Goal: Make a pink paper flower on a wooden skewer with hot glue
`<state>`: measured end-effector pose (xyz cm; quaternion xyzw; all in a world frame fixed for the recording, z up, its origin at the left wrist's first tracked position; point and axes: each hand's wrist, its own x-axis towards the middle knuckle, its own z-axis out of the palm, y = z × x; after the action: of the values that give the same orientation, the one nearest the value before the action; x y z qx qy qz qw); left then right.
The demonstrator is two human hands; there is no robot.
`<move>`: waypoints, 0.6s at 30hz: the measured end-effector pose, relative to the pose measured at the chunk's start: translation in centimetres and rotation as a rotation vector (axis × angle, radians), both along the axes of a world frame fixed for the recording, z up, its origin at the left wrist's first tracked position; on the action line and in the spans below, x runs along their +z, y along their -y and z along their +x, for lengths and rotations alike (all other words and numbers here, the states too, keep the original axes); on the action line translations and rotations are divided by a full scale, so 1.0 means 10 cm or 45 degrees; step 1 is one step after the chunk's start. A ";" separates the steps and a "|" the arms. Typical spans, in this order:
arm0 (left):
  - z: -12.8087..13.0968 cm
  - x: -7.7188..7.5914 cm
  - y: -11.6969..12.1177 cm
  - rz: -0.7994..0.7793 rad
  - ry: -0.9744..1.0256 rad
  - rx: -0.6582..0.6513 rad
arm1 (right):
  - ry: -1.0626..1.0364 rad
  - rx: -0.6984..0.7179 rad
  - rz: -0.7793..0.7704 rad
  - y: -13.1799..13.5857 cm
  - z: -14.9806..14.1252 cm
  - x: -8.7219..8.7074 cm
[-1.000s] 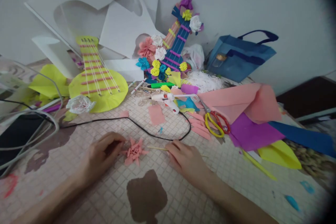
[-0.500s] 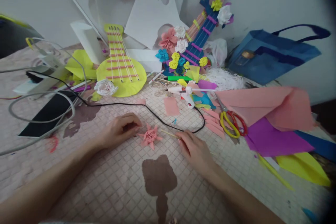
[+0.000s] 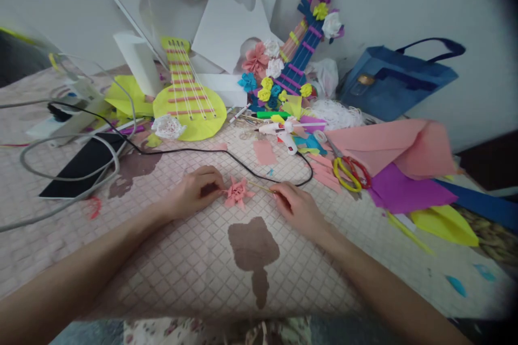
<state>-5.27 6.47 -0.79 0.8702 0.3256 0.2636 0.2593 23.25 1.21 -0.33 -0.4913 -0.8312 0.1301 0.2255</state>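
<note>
A pink paper flower (image 3: pixel 237 193) with pointed petals lies on the quilted cloth in front of me. My left hand (image 3: pixel 201 190) has its fingertips pinched at the flower's left petal. From the other side comes my right hand (image 3: pixel 294 204), closed on a thin wooden stick (image 3: pixel 259 187) whose tip points at the flower's right edge. The stick's other end is hidden by the hand. A dark brown patch (image 3: pixel 254 245) shows on the cloth just below the flower.
Behind the hands a black cord runs to a white glue gun (image 3: pixel 285 135). Scissors (image 3: pixel 351 173) and paper sheets (image 3: pixel 404 143) lie to the right. A yellow paper guitar (image 3: pixel 189 105) and a blue flowered one (image 3: pixel 301 59) stand at the back. Left is a power strip (image 3: pixel 67 118).
The view has shifted, so the table's near edge now shows at the bottom. My left hand still pinches the flower, and the stick's tip stays close to its right side.
</note>
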 end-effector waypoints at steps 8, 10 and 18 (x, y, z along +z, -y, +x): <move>0.01 0.04 0.01 -0.061 0.034 -0.022 | -0.074 0.039 -0.035 0.01 -0.01 0.00; 0.01 0.06 0.02 -0.131 0.081 -0.021 | -0.110 0.035 -0.046 0.01 -0.02 -0.01; -0.02 0.09 0.03 -0.438 0.241 0.020 | -0.233 -0.039 0.019 0.00 -0.02 -0.01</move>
<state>-5.46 6.16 0.07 0.7817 0.3469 0.2869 0.4316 23.00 1.26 -0.39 -0.4882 -0.8005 0.1648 0.3061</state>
